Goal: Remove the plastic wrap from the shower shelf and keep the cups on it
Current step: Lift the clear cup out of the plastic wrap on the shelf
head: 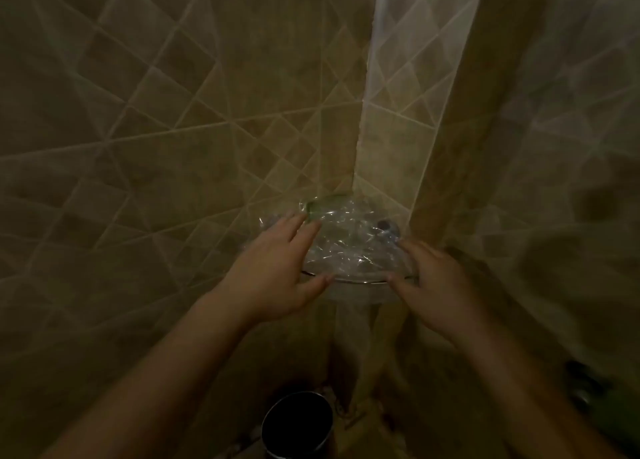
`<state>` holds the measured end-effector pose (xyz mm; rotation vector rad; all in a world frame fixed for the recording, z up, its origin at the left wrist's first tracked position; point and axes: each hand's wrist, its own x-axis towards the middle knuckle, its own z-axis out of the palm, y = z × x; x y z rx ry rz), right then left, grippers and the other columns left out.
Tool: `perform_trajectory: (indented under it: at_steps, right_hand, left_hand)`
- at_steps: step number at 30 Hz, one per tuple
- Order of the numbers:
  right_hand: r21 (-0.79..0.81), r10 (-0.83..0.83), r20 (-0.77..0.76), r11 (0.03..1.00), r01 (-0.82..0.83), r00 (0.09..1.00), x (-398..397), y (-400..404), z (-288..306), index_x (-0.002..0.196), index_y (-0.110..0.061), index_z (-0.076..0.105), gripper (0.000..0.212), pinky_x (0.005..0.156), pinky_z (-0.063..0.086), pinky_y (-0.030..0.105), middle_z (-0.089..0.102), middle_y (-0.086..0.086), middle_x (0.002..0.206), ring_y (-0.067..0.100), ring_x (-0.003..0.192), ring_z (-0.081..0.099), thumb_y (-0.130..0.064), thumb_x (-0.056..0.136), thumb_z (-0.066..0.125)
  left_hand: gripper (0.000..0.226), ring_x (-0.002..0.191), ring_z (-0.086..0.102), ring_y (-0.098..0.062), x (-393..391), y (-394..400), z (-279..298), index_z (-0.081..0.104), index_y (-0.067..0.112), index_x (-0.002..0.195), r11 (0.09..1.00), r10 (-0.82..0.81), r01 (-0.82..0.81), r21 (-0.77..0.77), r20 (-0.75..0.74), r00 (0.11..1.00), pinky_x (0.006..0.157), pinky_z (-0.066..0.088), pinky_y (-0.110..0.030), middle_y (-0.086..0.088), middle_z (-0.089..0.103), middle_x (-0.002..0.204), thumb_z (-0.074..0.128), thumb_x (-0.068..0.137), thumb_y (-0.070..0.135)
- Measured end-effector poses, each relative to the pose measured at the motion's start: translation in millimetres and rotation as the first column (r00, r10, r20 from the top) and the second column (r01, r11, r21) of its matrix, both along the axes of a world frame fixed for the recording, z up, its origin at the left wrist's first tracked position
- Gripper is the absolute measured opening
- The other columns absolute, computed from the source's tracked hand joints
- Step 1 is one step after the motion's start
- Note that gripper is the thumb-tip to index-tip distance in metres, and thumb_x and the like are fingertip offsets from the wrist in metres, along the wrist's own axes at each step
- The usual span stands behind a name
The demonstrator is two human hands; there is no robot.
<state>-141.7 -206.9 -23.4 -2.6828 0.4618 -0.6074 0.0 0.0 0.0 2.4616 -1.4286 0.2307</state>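
A corner shower shelf [360, 280] of glass with a metal front rim is fixed where two tiled walls meet. Crinkled clear plastic wrap [349, 240] covers its top. My left hand [277, 268] lies at the shelf's left side, fingers spread and resting on the wrap, thumb near the front rim. My right hand [433, 282] is at the right side, fingers spread along the edge, thumb by the rim. Neither hand has visibly gripped the wrap. A dark metal cup [298, 424] stands low down, below the shelf.
Beige tiled walls [138, 147] with a diagonal pattern close in on the left and the right. A dark fixture [585, 386] shows at the lower right edge. The scene is dim and slightly blurred.
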Motion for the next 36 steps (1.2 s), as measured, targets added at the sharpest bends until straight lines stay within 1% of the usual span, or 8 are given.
perform_trajectory:
  at_steps: [9,13,15,18,23,29,32,36]
  right_hand:
    - [0.18,0.161,-0.112,0.974,-0.139,0.981,43,-8,-5,0.114,-0.037,0.054,0.041,0.076,0.048,0.03,0.067,-0.009,0.11,0.012,0.093,0.06,-0.056,0.078,0.053]
    - [0.07,0.039,-0.017,0.997,-0.038,0.999,55,-29,-22,0.118,-0.037,0.044,0.056,0.075,0.046,0.035,0.063,-0.002,0.118,0.026,0.102,0.057,-0.068,0.072,0.041]
    - [0.246,0.053,-0.057,0.969,-0.037,0.997,60,-36,-26,0.117,-0.043,0.039,0.059,0.072,0.048,0.033,0.066,-0.007,0.106,0.021,0.094,0.062,-0.07,0.065,0.046]
    - [0.335,0.061,-0.097,0.942,-0.025,0.993,68,-38,-33,0.116,-0.04,0.045,0.052,0.065,0.051,0.031,0.063,-0.016,0.083,0.009,0.077,0.062,-0.053,0.069,0.062]
    - [0.278,0.027,0.116,0.959,-0.059,0.993,61,-48,-22,0.087,-0.034,0.066,0.014,0.054,0.043,0.019,0.069,-0.019,0.071,-0.004,0.066,0.061,-0.023,0.079,0.07]
    - [0.528,-0.043,0.412,0.825,-0.2,0.91,26,-52,-12,0.083,-0.049,0.068,0.043,0.069,0.045,0.006,0.069,-0.031,0.086,-0.005,0.081,0.064,-0.006,0.082,0.068]
    - [0.591,-0.114,0.454,0.781,-0.203,0.884,14,-45,-15,0.086,-0.045,0.07,0.037,0.071,0.047,0.008,0.072,-0.023,0.089,0.0,0.085,0.067,-0.009,0.083,0.067]
    - [0.77,-0.155,0.521,0.51,-0.383,0.839,8,-46,-16,0.098,-0.032,0.066,0.019,0.072,0.054,0.02,0.076,0.0,0.091,0.016,0.084,0.071,-0.023,0.081,0.061]
  left_hand:
    - [0.096,0.144,0.021,-0.026,22,-44,-33,0.011,0.015,0.151,0.997,0.079,-0.077,0.018,-0.203,0.976,0.115,0.025,-0.039,-0.013,0.016,0.159,0.049,0.08,0.067]
    - [0.096,0.141,0.026,-0.023,23,-47,-45,0.01,0.021,0.15,0.991,0.107,-0.122,-0.047,-0.239,0.965,0.111,0.028,-0.036,-0.006,0.016,0.16,0.044,0.076,0.072]
    - [0.095,0.138,0.03,-0.021,24,-48,-48,0.013,0.021,0.149,0.988,0.118,-0.14,-0.069,-0.252,0.96,0.111,0.031,-0.039,-0.005,0.023,0.158,0.045,0.076,0.072]
    - [0.095,0.14,0.029,-0.02,24,-48,-52,0.012,0.022,0.15,0.985,0.137,-0.16,-0.066,-0.268,0.954,0.112,0.031,-0.042,-0.004,0.024,0.158,0.045,0.076,0.072]
    - [0.099,0.138,0.035,-0.018,29,-45,-48,0.005,0.026,0.151,0.991,0.088,-0.119,-0.067,-0.354,0.931,0.104,0.041,-0.044,0.001,0.028,0.157,0.051,0.076,0.072]
    - [0.107,0.136,0.038,-0.018,28,-46,-44,-0.004,0.028,0.151,0.99,0.136,-0.138,0.019,-0.372,0.918,0.106,0.037,-0.044,0.001,0.032,0.156,0.043,0.07,0.08]
    - [0.106,0.136,0.038,-0.019,29,-46,-44,-0.003,0.027,0.151,0.99,0.139,-0.137,0.031,-0.358,0.923,0.106,0.037,-0.043,0.0,0.031,0.157,0.039,0.07,0.081]
    - [0.105,0.137,0.037,-0.02,31,-47,-47,0.001,0.025,0.151,0.984,0.176,-0.166,0.058,-0.34,0.924,0.107,0.036,-0.043,-0.001,0.031,0.156,0.035,0.07,0.083]
